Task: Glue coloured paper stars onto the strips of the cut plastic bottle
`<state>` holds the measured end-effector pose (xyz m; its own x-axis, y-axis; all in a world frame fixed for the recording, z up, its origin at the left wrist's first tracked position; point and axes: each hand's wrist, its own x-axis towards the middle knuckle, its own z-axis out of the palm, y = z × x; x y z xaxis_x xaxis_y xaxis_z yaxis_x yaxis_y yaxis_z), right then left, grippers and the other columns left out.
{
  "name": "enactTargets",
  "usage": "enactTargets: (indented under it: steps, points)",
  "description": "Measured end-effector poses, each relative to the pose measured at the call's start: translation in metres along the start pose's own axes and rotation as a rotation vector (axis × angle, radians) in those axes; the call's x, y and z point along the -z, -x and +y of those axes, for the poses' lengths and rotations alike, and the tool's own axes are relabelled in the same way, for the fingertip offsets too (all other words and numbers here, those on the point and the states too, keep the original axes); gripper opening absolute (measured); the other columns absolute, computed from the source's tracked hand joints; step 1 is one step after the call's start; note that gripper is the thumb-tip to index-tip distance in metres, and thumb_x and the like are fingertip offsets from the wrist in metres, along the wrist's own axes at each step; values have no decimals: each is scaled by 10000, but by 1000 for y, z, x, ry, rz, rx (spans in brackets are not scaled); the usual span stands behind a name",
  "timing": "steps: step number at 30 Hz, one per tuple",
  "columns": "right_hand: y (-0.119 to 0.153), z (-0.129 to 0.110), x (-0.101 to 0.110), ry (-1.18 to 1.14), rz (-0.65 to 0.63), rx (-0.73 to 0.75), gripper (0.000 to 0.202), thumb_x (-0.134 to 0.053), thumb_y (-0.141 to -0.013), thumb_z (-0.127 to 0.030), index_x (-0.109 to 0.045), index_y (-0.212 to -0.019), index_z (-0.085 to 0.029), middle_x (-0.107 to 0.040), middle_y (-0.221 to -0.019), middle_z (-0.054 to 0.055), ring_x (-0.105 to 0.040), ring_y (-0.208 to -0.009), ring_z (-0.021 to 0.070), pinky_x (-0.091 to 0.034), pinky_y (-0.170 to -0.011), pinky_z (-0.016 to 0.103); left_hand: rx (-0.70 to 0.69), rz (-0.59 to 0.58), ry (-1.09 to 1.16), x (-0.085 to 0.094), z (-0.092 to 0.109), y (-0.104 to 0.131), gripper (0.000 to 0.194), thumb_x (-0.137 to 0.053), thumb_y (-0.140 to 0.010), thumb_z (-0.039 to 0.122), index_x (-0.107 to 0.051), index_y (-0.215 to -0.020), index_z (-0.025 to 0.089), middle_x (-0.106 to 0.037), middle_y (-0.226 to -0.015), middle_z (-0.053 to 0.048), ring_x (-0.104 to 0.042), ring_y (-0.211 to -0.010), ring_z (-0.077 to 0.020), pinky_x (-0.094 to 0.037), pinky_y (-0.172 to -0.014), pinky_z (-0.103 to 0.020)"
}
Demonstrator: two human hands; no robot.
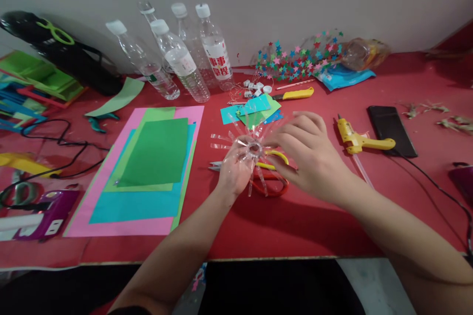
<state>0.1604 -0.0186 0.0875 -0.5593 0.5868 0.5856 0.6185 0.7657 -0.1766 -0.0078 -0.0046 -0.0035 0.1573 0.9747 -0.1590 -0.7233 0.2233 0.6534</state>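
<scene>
A clear plastic bottle piece [254,148], cut into strips that fan out round its neck, is held above the red table. My left hand [236,167] is closed round its neck from the left and below. Close to the strips on the right, my right hand [305,152] has bent, parted fingers; whether its fingertips touch a strip is hard to see. Under the plastic piece lie scissors with yellow and red handles [271,184], their blades pointing left. Small green and blue paper pieces [258,108] lie just behind it.
Stacked coloured paper [155,152] lies left. Several clear bottles [185,64] stand at the wall, beside star-covered plastic [301,59]. A yellow cutter [297,93] lies behind my right hand. Right are a yellow glue gun [360,141], its cable and a black phone [391,130].
</scene>
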Motion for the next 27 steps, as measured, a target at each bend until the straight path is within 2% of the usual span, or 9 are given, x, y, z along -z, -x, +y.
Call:
enactTargets:
  steps: [3, 8, 13, 17, 23, 27]
  points:
    - [0, 1, 1, 21, -37, -8, 74, -531, -894, -154, -581, -917, -203, -681, -870, 30, -532, -870, 194, -366, -880, 381, -17, 3, 0, 0, 0, 0, 141, -513, -763, 94, -597, -800, 200, -637, -826, 4, -607, -768, -105, -471, -765, -230]
    - [0, 0, -1, 13, 24, 7, 129, -524, -880, -104, -544, -825, -219, -670, -786, -2, -515, -786, 161, -354, -934, 366, 1, 21, 11, -1, -1, -1, 162, -484, -766, 71, -591, -775, 192, -638, -792, 0, -610, -752, -91, -464, -756, -207]
    - [0, -2, -3, -2, 36, 1, 148, -507, -903, -121, -521, -790, -215, -666, -750, -11, -512, -739, 147, -370, -898, 347, 7, 21, 31, -2, 1, 0, 158, -500, -742, 67, -601, -784, 181, -655, -795, 1, -624, -765, -82, -471, -791, -193]
    - [0, -2, -2, 9, 57, 16, 158, -509, -905, -116, -517, -777, -208, -674, -737, -15, -527, -742, 140, -374, -919, 351, 10, 17, 12, -1, 1, 0, 158, -531, -736, 89, -619, -829, 181, -668, -804, -2, -632, -748, -100, -488, -742, -214]
    - [1, 2, 1, 79, 141, -41, 159, -548, -896, -139, -513, -759, -210, -674, -724, -17, -543, -722, 139, -375, -952, 362, -5, -54, -2, -4, 0, 1, 151, -605, -752, 131, -655, -892, 157, -695, -899, -35, -669, -844, -151, -524, -797, -281]
    - [1, 4, 3, 96, 158, -65, 155, -554, -890, -145, -522, -751, -206, -647, -675, -20, -526, -702, 144, -384, -933, 363, 31, -63, -35, -4, 0, 4, 171, -658, -766, 157, -634, -933, 185, -694, -929, -21, -673, -860, -158, -539, -768, -290]
